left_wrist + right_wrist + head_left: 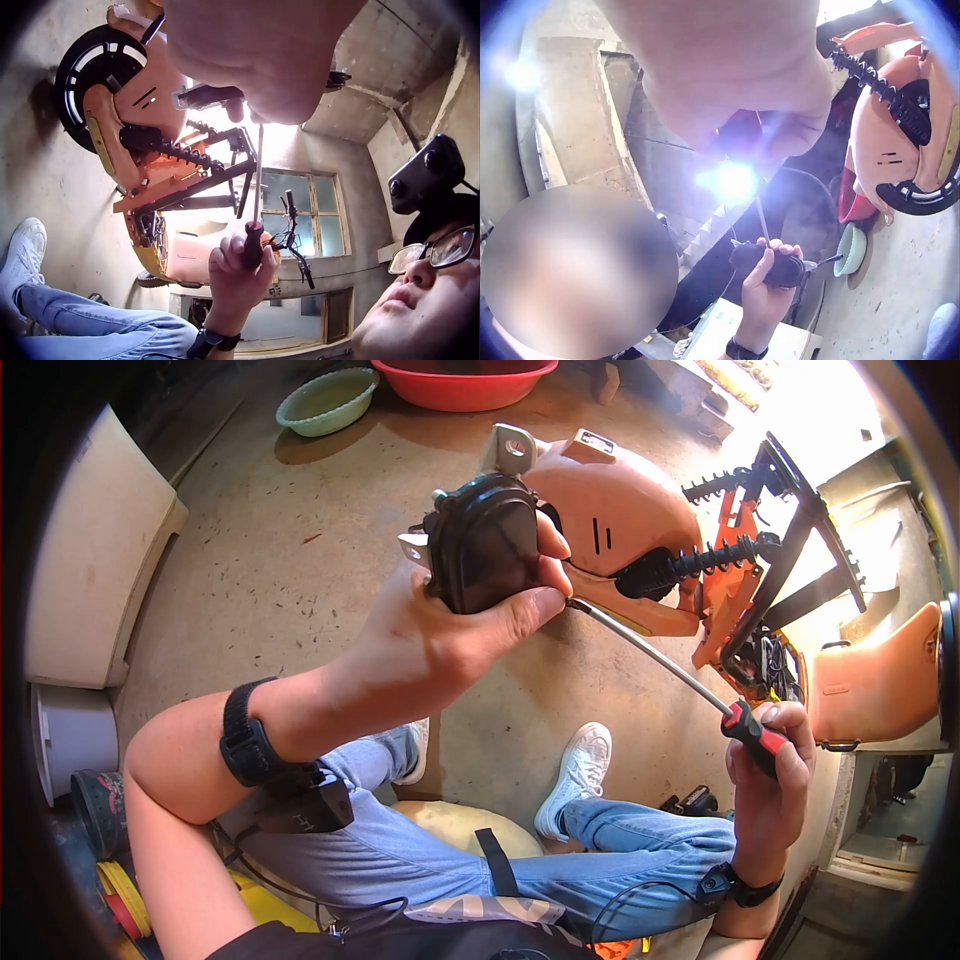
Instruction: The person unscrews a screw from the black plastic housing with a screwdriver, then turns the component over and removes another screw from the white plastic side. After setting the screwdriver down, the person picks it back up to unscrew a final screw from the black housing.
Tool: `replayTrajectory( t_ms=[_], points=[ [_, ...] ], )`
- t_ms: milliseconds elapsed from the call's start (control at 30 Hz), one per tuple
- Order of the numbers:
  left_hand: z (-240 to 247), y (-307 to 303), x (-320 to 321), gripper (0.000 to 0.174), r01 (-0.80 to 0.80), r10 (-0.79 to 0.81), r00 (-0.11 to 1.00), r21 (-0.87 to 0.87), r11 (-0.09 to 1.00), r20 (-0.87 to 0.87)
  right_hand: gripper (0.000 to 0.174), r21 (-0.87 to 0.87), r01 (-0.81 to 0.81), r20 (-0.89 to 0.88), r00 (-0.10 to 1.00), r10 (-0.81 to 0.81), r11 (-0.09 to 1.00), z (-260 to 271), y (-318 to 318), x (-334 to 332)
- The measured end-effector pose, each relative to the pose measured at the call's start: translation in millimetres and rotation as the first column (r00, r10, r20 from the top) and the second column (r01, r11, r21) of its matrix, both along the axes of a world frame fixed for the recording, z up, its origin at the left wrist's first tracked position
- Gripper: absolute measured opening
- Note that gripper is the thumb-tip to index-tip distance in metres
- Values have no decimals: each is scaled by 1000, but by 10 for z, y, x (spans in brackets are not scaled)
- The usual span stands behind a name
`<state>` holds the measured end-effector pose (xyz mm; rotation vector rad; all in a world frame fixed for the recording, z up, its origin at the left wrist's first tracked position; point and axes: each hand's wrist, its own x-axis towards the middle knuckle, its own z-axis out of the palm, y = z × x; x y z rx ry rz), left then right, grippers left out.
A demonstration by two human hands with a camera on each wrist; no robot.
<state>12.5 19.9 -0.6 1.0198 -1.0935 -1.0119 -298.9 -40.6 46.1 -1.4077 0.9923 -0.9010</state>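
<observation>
In the head view my left hand (440, 640) grips a dark rounded lamp-like part (490, 550) with metal tabs, raised above the floor. My right hand (775, 770) holds a screwdriver by its red and black handle (755, 738). The metal shaft (650, 650) slants up to the left, its tip at the part's lower right edge beside my left thumb; exact contact is hidden. The right wrist view shows the left hand (766, 300) around the dark part (780, 268). In the left wrist view the right hand (238, 277) is below the upright screwdriver shaft (260, 172).
An orange vehicle body (630, 510) with black springs and frame stands at the right. A green basin (327, 402) and a red basin (465, 388) sit at the back. A white cabinet (95, 560) is at left; an orange seat (870, 685) lies far right.
</observation>
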Motion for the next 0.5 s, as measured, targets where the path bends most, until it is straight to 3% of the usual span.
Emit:
replayTrajectory(
  t_ms=[333, 500],
  points=[
    [-7, 4, 0, 27, 2, -3, 999, 33, 999, 44, 45, -10, -14, -10, 1000, 14, 1000, 2, 11, 8],
    [-20, 30, 4, 26, 14, -17, 990, 22, 1000, 137, 39, -138, -62, -84, 995, 50, 989, -24, -8, 1]
  ],
)
